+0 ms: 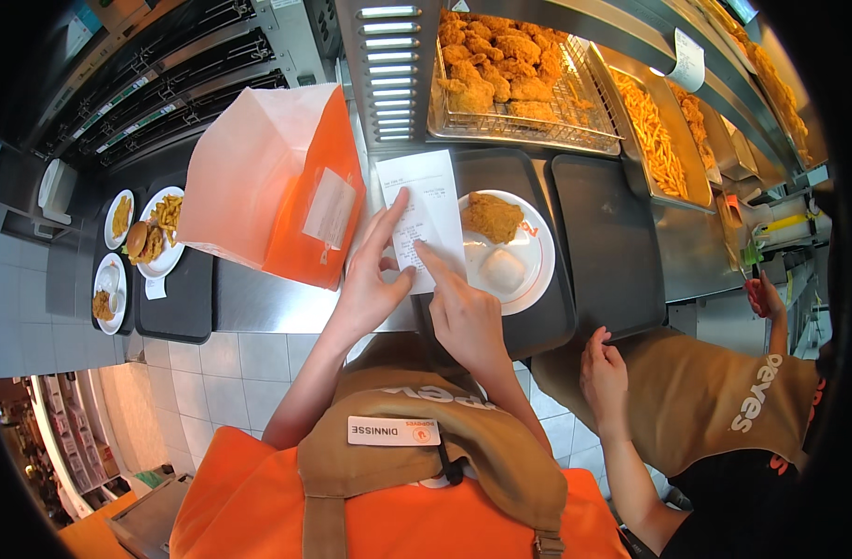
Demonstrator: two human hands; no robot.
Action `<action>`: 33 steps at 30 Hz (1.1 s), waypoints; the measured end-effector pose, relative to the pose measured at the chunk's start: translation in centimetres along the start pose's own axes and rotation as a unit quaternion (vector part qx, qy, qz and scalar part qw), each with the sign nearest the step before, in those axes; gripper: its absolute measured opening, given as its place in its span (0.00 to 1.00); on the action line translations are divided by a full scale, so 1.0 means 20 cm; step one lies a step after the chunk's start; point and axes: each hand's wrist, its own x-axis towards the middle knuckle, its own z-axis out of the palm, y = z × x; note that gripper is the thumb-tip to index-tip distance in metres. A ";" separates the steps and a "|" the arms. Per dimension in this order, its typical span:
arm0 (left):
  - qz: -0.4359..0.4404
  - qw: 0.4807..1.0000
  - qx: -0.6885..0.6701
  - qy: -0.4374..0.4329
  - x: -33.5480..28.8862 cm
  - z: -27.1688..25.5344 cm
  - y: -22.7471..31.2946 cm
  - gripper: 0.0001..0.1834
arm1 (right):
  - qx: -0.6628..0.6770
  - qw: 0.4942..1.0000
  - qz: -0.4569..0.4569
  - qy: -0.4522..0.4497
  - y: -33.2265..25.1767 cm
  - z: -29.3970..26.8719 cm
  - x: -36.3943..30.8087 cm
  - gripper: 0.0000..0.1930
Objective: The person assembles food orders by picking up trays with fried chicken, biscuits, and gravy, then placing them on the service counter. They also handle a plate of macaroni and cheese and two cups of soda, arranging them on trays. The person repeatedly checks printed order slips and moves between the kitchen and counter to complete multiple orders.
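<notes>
A long white printed receipt (440, 219) is in front of me, its right side overlapping the rim of a white plate (540, 270). My left hand (374, 275) is closed on the receipt's left edge, with its index finger and thumb over the print. My right hand (468, 312) has its index finger stretched out and touching the lower part of the paper; its other fingers are partly hidden. On the plate are a piece of fried chicken (493, 216) and a pale, rounded lidded cup (502, 270). A dark tray (561, 303) is beneath the plate.
An orange and white paper bag (305, 149) stands left of the receipt. Farther left, trays (179, 312) hold plates with a burger and fries. Fried chicken (500, 56) and fries (651, 130) fill the back right. A co-worker's hand (605, 377) is close on my right.
</notes>
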 end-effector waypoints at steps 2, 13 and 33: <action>-0.005 1.000 -0.009 -0.002 0.00 0.00 0.01 0.46 | 0.012 1.000 -0.002 0.012 0.01 0.00 0.00 0.34; 0.019 0.998 -0.045 -0.032 -0.01 0.00 0.04 0.49 | 0.021 1.000 0.017 0.015 0.02 -0.01 -0.02 0.34; 0.012 0.998 -0.059 -0.028 0.00 -0.01 0.04 0.46 | 0.071 0.996 0.059 -0.019 -0.02 -0.06 0.01 0.28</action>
